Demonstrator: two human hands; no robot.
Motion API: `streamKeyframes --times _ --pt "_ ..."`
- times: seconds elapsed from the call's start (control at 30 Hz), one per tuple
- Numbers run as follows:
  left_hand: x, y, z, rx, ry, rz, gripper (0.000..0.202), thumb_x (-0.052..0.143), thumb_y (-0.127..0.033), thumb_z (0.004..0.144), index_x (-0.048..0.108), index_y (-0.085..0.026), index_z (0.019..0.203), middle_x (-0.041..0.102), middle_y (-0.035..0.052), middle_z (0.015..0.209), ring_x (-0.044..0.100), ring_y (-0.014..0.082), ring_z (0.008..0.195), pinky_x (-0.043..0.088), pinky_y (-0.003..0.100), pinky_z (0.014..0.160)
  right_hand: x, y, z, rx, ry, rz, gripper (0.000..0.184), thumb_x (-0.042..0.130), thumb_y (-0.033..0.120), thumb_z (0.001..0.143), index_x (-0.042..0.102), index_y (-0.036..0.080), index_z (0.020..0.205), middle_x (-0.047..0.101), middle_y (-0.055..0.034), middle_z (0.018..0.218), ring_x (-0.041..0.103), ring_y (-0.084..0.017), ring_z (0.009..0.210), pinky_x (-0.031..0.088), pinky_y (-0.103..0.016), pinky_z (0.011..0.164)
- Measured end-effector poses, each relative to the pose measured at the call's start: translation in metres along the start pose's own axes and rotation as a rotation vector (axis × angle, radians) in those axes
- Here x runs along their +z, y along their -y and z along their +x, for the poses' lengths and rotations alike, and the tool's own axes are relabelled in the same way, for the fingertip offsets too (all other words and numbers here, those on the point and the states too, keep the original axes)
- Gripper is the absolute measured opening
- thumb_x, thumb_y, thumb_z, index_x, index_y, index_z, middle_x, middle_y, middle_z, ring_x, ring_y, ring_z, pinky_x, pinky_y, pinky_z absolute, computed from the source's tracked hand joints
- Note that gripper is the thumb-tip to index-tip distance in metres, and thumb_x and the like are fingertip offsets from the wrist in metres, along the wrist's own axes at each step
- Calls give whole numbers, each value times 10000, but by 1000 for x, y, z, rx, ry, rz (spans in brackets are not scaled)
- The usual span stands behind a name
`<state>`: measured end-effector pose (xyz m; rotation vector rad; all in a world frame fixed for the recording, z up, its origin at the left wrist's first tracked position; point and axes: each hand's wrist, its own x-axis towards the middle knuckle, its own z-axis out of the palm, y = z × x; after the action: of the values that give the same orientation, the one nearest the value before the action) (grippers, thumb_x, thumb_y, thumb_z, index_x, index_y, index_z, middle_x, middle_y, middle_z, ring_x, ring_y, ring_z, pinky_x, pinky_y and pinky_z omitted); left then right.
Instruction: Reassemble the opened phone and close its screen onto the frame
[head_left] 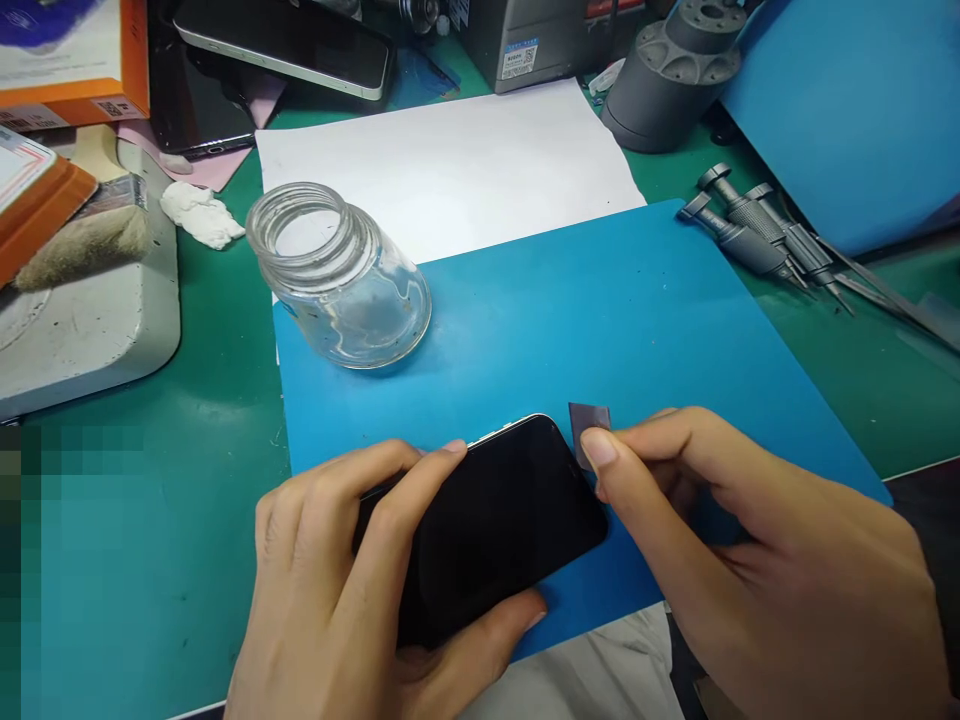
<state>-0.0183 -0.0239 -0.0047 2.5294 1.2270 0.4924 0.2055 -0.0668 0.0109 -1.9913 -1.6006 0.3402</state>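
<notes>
A black-screened smartphone (510, 520) lies tilted over the front of the blue mat (570, 310), its pale side edge showing along the top. My left hand (352, 570) is wrapped round the phone's left part, fingers along the far edge and thumb below the near edge. Pinched between thumb and index finger of my right hand (720, 530) is a small thin dark blade (589, 425). It stands close to the phone's right end; whether it touches the edge I cannot tell. The other fingers of that hand are partly hidden.
An open glass jar (360, 290) stands on the mat's left, beside a white sheet of paper (465, 165). Several precision screwdrivers (757, 230) lie at right. Behind them stands a dark grey cylindrical holder (664, 90). Other phones (292, 45), a brush (90, 245) and crumpled tissue (202, 213) sit left.
</notes>
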Motion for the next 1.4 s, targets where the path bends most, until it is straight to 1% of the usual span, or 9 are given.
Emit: streamKeyframes --times 0.07,0.23,0.37,0.57,0.77,0.9,1.1,1.23,1.4 --pt "0 0 0 -11 -2 -8 516 635 -526 1077 528 -234 1489 564 135 1361 561 333 1247 426 493 1013 -1 1 -1 -76 -13 -87 308 568 383 1126 633 238 862 635 31 652 488 -88 444 335 -296 461" --pt "0 5 2 71 -5 2 586 698 -514 1046 534 -189 1505 569 142 1349 564 328 1226 418 477 1005 -8 3 6 -191 45 -231 351 524 369 1126 577 245 802 486 45 535 393 -121 395 257 -342 426" --pt "0 8 3 80 -14 4 600 716 -509 1037 539 -174 1501 575 141 1329 565 318 1202 413 464 994 -11 3 12 -197 117 -189 371 520 376 1128 563 247 783 535 42 560 427 -119 405 281 -334 408" --pt "1 6 2 74 -21 -4 619 684 -559 1051 539 -167 1507 570 139 1325 560 311 1189 400 453 991 -14 6 11 -231 92 -298 342 492 369 1135 580 247 828 581 36 598 424 -126 391 254 -339 398" --pt "2 6 2 59 -12 -6 615 663 -578 1062 544 -168 1504 579 132 1319 555 307 1186 392 453 985 -22 6 26 -279 207 -324 377 481 318 1104 469 259 732 467 55 534 423 -119 389 276 -318 400" --pt "3 6 2 46 -12 -13 620 674 -584 1054 556 -171 1501 581 131 1327 553 310 1200 388 457 992 -25 5 25 -263 233 -286 373 482 332 1115 501 245 753 511 66 566 456 -88 405 318 -280 402" --pt "2 2 2 3 -27 -30 561 629 -568 1079 570 -176 1476 582 136 1319 553 318 1186 397 470 988 -26 6 22 -152 278 -155 385 518 408 1115 584 234 778 579 73 588 515 -68 431 339 -242 413" --pt "2 -2 2 -28 -34 -39 521 602 -553 1091 573 -190 1464 580 133 1309 554 324 1182 405 480 985 -28 7 27 35 363 18 431 559 443 1065 602 234 691 585 50 550 515 -84 424 342 -231 403" --pt "2 -2 3 -34 -29 -26 509 613 -532 1086 574 -189 1461 577 132 1292 555 325 1169 410 485 989 -28 0 25 278 437 175 509 615 614 1040 680 243 697 605 15 545 542 -115 451 361 -221 401"
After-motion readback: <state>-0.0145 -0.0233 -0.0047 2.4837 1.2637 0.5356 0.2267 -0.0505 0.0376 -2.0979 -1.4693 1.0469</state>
